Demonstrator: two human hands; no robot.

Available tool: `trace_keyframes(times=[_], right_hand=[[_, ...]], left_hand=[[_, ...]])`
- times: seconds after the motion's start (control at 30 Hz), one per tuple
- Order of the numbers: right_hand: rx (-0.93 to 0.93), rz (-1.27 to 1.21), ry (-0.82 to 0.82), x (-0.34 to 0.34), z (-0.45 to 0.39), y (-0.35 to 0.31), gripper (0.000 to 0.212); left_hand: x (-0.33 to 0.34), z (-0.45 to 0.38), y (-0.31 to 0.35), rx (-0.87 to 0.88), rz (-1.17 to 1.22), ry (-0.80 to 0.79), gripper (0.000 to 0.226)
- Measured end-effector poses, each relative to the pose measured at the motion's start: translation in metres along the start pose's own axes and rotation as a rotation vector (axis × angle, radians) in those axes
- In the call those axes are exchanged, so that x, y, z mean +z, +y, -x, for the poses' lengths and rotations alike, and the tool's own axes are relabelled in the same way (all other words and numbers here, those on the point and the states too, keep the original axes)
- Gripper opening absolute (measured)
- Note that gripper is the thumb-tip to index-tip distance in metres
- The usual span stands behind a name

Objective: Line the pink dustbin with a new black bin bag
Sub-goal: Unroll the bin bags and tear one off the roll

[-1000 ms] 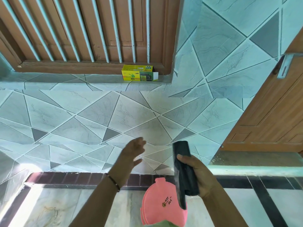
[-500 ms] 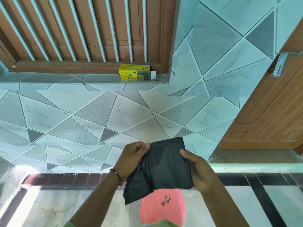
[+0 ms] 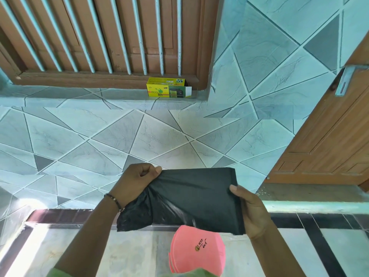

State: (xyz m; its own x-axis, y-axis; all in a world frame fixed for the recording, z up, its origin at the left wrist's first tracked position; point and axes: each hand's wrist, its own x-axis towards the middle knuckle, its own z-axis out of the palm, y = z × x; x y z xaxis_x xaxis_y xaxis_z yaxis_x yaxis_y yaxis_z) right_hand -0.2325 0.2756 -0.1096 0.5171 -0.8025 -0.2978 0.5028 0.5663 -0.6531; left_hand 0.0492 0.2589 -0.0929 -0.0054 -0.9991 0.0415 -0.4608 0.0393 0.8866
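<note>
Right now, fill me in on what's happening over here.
A person is holding a folded black bin bag in both hands: the left hand pinches its top left corner and the right hand grips its right edge. The pink dustbin sits on the floor just below, not yet lined. A yellow bin-bag box rests on the sill.

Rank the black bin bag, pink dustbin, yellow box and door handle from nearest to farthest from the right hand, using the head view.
1. Black bin bag: held in the right hand.
2. Pink dustbin: below, left.
3. Door handle: up, right.
4. Yellow box: window ledge, farthest, narrowly.
</note>
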Motion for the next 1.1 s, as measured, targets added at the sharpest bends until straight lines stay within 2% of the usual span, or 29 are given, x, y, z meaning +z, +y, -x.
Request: trace_keyframes(times=[0.13,0.27,0.33,0.4,0.47,0.53,0.6,0.63,0.7,0.73,0.8,0.9,1.0,1.1], right_hand=[[-0.028,-0.079,0.014,-0.009,0.007,-0.004,0.071],[-0.065,-0.041,-0.025,-0.005,0.007,-0.007,0.068],[-0.063,0.024,-0.03,-0.001,0.005,-0.007,0.07],[-0.04,0.078,-0.047,0.006,0.0,-0.003,0.067],[-0.013,0.141,-0.044,0.015,-0.006,0.004,0.06],[-0.001,0.193,-0.018,0.024,-0.01,0.009,0.051],[-0.001,0.197,0.007,0.029,-0.012,0.01,0.041],[0.001,0.181,0.018,0.03,-0.011,0.009,0.039],[-0.005,0.133,0.018,0.026,-0.01,0.007,0.05],[-0.007,0.11,0.006,0.024,-0.009,0.005,0.058],[-0.018,0.054,-0.049,0.02,-0.006,0.004,0.067],[-0.008,0.013,-0.112,0.014,-0.002,0.001,0.069],[0.005,0.049,-0.08,0.012,0.005,-0.003,0.062],[0.009,0.068,-0.021,0.008,0.008,-0.006,0.065]], left_hand=[[-0.01,0.002,-0.008,-0.029,-0.008,0.04,0.042],[-0.017,0.0,-0.015,-0.085,-0.062,0.058,0.035],[-0.009,0.0,-0.01,-0.077,-0.202,-0.018,0.025],[0.01,0.001,-0.002,-0.052,-0.228,-0.162,0.024],[0.035,0.005,0.012,-0.038,-0.088,-0.341,0.035],[0.06,0.008,0.024,-0.016,0.072,-0.425,0.053],[0.076,0.007,0.03,0.029,0.039,-0.37,0.056],[0.08,0.006,0.03,0.061,-0.04,-0.304,0.05],[0.08,0.003,0.03,0.103,-0.138,-0.169,0.03],[0.077,0.002,0.029,0.116,-0.141,-0.127,0.027],[0.071,0.001,0.028,0.142,-0.111,-0.096,0.026],[0.062,0.002,0.028,0.19,-0.104,-0.089,0.022],[0.057,0.003,0.026,0.227,-0.142,-0.069,0.021],[0.048,0.004,0.025,0.235,-0.148,-0.026,0.023]])
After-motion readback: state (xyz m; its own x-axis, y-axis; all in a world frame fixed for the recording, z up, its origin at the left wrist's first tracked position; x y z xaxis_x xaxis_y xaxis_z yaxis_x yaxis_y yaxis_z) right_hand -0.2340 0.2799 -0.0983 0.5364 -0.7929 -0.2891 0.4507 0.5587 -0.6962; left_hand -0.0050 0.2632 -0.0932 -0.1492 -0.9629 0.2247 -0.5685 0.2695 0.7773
